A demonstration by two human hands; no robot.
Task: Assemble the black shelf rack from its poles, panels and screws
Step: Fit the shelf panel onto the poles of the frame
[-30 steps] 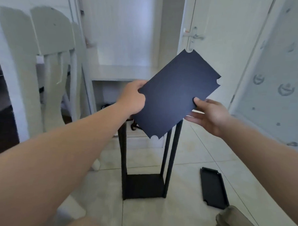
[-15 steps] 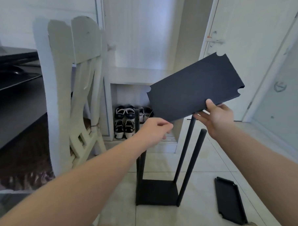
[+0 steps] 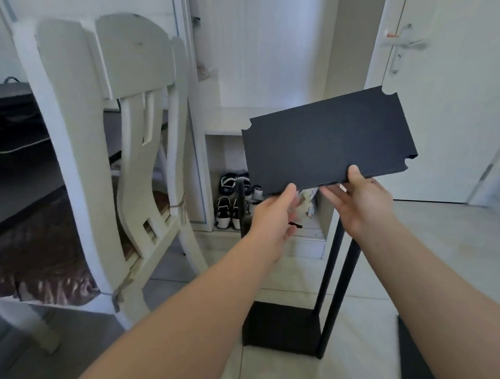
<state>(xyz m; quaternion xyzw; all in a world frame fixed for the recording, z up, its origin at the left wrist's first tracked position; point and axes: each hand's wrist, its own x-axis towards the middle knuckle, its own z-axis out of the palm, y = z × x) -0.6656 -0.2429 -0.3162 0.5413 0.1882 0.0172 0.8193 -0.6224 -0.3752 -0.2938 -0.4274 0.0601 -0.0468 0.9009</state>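
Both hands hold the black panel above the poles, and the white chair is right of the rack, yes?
No: the head view shows the white chair left of the rack. Left hand and right hand hold the black panel above the poles.

A: Entry, setting. What sort of place?

B: A home, most likely the entrance area. Observed: pale tiled floor [image 3: 441,240] throughout.

A: Evidence at 12 o'clock?

B: A low white open cubby [image 3: 231,122] with several pairs of shoes [image 3: 231,200] lined up inside. That is domestic storage by a doorway.

A: And at 2 o'clock?

B: A white door [image 3: 452,112] with a lever door handle [image 3: 404,45], standing shut.

A: At 10 o'clock?

B: A white painted wooden chair [image 3: 102,125] with a carved slatted back. Its brown seat cushion [image 3: 39,266] is tied on with cords. It is household furniture, worn at the edges.

A: Conclusion?

B: A lived-in residence.
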